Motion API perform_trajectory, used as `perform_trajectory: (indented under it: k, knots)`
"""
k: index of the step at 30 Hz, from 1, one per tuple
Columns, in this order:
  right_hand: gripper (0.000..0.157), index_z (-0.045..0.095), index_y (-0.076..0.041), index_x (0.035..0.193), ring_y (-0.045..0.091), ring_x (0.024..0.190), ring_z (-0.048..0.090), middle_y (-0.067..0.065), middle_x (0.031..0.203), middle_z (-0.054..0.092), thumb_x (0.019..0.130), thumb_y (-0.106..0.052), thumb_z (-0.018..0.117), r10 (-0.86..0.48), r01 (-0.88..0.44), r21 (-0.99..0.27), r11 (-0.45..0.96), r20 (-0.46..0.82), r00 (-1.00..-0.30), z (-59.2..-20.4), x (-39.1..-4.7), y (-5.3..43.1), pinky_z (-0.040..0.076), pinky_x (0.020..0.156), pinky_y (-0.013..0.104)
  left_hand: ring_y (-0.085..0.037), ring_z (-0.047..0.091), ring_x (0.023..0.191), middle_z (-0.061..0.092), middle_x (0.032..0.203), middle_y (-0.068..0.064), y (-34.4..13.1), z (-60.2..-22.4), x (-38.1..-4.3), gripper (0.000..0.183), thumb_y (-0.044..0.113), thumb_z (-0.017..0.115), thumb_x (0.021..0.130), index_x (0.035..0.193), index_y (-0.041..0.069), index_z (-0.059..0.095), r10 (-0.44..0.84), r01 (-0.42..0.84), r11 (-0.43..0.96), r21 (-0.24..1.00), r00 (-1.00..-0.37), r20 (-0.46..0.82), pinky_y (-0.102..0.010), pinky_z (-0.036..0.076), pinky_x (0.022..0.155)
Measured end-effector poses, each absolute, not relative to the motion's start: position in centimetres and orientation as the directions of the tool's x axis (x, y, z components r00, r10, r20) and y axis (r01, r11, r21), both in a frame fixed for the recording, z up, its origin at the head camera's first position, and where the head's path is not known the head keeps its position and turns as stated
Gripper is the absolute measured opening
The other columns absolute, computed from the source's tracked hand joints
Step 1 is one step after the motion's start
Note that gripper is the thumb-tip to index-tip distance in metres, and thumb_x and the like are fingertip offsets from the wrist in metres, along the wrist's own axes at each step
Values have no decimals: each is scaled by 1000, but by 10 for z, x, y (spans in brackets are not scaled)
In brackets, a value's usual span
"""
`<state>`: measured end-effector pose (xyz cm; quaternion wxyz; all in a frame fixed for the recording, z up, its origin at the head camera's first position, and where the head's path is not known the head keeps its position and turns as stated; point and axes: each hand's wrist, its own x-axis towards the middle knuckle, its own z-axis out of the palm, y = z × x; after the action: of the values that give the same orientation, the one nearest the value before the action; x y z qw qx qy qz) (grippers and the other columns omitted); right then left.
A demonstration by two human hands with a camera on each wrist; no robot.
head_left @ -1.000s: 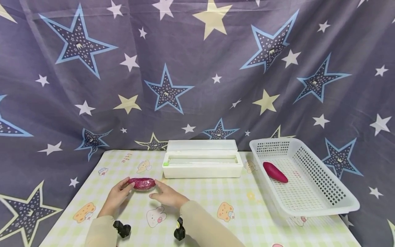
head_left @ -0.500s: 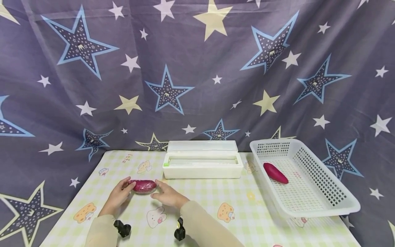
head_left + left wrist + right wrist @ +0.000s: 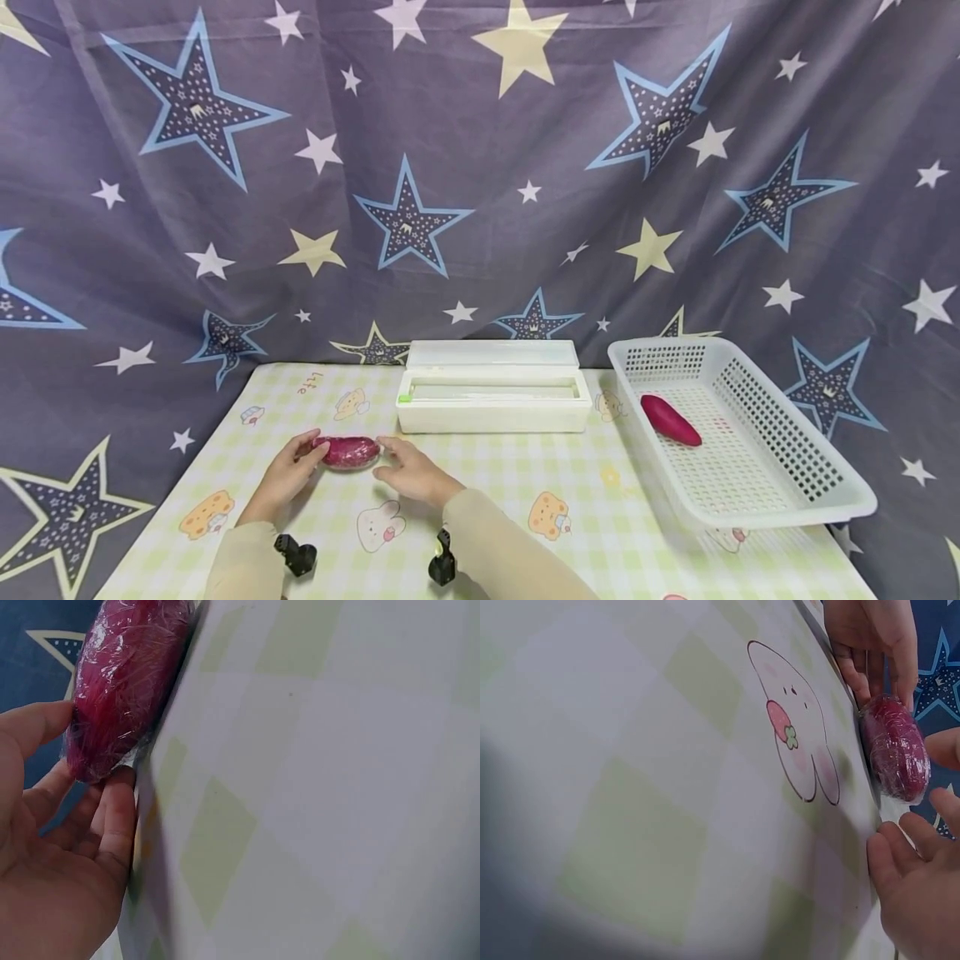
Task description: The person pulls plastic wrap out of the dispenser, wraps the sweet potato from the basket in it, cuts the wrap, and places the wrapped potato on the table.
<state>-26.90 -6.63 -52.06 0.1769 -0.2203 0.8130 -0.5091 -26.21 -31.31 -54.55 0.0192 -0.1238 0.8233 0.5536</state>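
Observation:
A purple-red sweet potato (image 3: 352, 452) wrapped in clear cling film lies on the table left of the middle. My left hand (image 3: 287, 477) pinches its left end between thumb and fingers. In the left wrist view the film on the sweet potato (image 3: 131, 682) looks creased and shiny. Beside the right end, my right hand (image 3: 414, 475) has its fingers spread and relaxed, the thumb apart from the others. The right wrist view has that right hand (image 3: 930, 889) just below the wrapped end, not gripping it; whether a fingertip touches the film is hard to tell.
Behind the hands stands a white cling film dispenser (image 3: 492, 418) with its lid raised and a green piece at its left. A white perforated basket (image 3: 757, 518) at the right holds another sweet potato (image 3: 670, 420), with no film visible. A starry curtain (image 3: 480, 208) hangs behind the table.
My right hand has shifted slightly right, away from the wrapped sweet potato's end. The left hand still pinches the other end, almost unmoved.

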Motion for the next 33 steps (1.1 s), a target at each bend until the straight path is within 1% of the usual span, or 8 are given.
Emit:
perform_trajectory:
  k: [2,4,7,9,12,20,29,33]
  knots:
    - [56,45,-15,151,27,134,47,5,149,46,98,-24,61,-554,-201,-904,377,-46,-831,-522,-269,-66,40,110,42,-36,42,130,34,150,-25,-312,-545,-262,77,47,55,102,157,4,25,-192,-228,363,903,-967,-167,-40,45,99]
    - [55,45,-15,151,25,137,44,3,151,45,99,-23,60,-577,-234,-892,386,-36,-816,-522,-270,-66,36,112,40,-36,41,131,35,149,-24,-311,-545,-262,76,47,55,101,157,4,27,-215,-243,360,901,-961,-173,-42,45,102]
    - [59,39,-16,155,21,142,38,1,156,40,99,-25,59,-597,-280,-857,434,-41,-801,-519,-270,-66,31,116,39,-42,34,138,34,152,-26,-308,-543,-265,78,50,55,100,156,3,28,-255,-266,388,882,-951,-174,-53,34,112]
    - [62,36,-17,157,20,144,34,0,158,38,99,-26,58,-602,-303,-829,469,-50,-797,-518,-271,-67,28,117,39,-44,28,142,32,154,-27,-305,-541,-267,80,53,54,100,155,1,29,-275,-276,430,860,-947,-167,-55,27,115]
    - [65,32,-19,158,20,145,32,0,159,36,99,-28,59,-599,-310,-805,506,-70,-798,-516,-270,-68,26,118,41,-46,25,143,30,155,-29,-303,-537,-268,82,56,52,100,155,0,30,-289,-289,487,824,-944,-161,-57,22,116]
    - [70,30,-20,159,21,145,32,1,158,37,97,-28,61,-582,-289,-802,522,-87,-809,-519,-270,-72,27,117,44,-47,22,144,27,156,-29,-303,-535,-267,80,54,50,101,156,1,27,-295,-305,484,820,-939,-175,-58,20,116]
    - [69,31,-23,158,23,144,34,4,157,38,97,-28,62,-580,-259,-832,491,-90,-809,-513,-267,-66,28,117,44,-47,21,145,19,159,-30,-308,-535,-264,84,55,49,101,159,3,16,-215,-273,453,849,-957,-193,-57,27,114]
    - [66,33,-23,158,24,140,40,6,156,40,98,-28,61,-576,-251,-836,488,-92,-812,-509,-267,-62,32,115,46,-50,24,142,19,158,-32,-313,-536,-262,86,54,51,101,159,3,15,-182,-253,450,856,-965,-190,-59,33,110]
